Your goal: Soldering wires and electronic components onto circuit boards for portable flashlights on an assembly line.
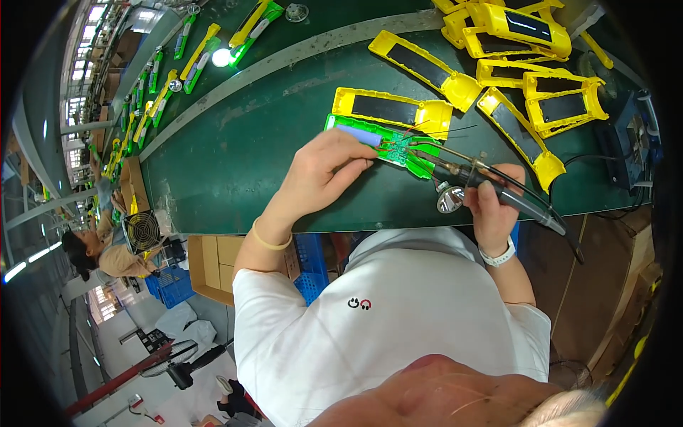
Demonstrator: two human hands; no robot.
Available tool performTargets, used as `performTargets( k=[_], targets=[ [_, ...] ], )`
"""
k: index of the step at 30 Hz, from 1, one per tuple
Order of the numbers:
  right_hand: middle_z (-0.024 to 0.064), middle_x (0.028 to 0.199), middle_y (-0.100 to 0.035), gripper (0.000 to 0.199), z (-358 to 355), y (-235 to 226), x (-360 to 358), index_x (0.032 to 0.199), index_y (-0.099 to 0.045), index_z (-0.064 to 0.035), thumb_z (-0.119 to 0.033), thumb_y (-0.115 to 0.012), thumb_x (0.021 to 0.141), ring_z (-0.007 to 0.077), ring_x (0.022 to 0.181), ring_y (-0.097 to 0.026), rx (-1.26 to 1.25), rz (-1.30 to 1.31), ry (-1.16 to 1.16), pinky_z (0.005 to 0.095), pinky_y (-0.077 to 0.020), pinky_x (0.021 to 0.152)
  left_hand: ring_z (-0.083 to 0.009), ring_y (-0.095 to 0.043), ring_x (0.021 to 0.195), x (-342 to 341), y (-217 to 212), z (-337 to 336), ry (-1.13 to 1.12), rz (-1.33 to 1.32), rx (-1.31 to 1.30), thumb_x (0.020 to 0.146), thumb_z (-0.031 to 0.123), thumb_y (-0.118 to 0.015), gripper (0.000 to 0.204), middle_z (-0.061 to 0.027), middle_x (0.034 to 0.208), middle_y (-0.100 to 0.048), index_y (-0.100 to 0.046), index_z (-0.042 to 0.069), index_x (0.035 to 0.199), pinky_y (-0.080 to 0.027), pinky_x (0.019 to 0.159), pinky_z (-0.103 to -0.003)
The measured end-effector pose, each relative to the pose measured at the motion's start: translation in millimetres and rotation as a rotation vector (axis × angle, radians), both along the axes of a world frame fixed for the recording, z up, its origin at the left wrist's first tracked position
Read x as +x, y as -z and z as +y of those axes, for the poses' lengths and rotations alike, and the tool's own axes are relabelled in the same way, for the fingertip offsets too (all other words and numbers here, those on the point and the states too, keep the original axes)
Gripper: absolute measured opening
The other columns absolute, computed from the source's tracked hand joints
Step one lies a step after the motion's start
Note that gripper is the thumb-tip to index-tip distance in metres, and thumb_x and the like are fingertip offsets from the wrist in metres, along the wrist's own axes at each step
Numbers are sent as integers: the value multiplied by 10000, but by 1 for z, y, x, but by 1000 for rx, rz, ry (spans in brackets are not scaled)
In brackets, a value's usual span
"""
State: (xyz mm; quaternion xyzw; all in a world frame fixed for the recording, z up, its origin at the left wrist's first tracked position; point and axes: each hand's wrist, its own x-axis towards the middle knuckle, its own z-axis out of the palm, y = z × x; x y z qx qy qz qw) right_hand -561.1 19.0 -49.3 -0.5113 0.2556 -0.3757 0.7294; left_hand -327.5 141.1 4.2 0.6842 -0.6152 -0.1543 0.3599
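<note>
The right hand (496,206) grips a soldering iron (525,204) over the green circuit board (400,151), while the left hand (324,171) pinches what seems a thin wire (385,146) there

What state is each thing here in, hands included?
Green casing: open, insides exposed
Circuit board: uncovered
Purple battery: seated in the green casing
Soldering iron: held, tip at the circuit board
Right hand: closed around the soldering iron
Left hand: fingertips at the green casing; grip unclear
Reflector: outside the green casing, shiny side showing
Yellow casings: loose, some overlapping
Round lamp: lit
Cardboard box: open
</note>
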Motion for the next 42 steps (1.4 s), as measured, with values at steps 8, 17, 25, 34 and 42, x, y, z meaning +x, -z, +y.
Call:
performTargets(
  k=[8,17,25,34,42],
  targets=[
    [40,787,-486,270,5,10,6,967,-386,-70,-159,-616,859,85,536,-471,-45,6,86,200,-372,461,-223,-578,728,3,24,-20,167,-291,-212,639,-3,-708,242,-56,792,-571,-670,77,864,-484,630,-305],
    [48,819,-519,241,4,13,2,961,-403,-20,-56,-610,843,54,648,-488,-146,99,42,196,-422,582,-218,-567,722,2,12,-21,269,-430,-124,660,48,-671,176,-61,755,-536,-647,60,834,-477,593,-305],
    [37,800,-520,249,5,8,7,968,-399,-6,-39,-611,842,41,658,-471,-148,98,-14,174,-399,580,-211,-556,738,3,12,-20,273,-414,-91,665,46,-666,181,-57,768,-527,-650,60,845,-470,589,-306],
    [54,782,-499,228,-4,15,-8,1019,-402,-59,-127,-563,872,100,558,-474,61,-117,122,200,-368,477,-213,-558,719,4,9,-22,254,-279,-87,659,10,-687,251,-62,788,-545,-673,63,904,-476,624,-312],
    [90,727,-506,198,-18,18,-11,1048,-425,-39,-147,-502,900,107,528,-445,150,-180,337,192,-321,431,-283,-500,879,-22,13,-74,80,-310,49,609,255,-783,362,-93,897,-535,-637,69,883,-434,750,-346]
  ],
)
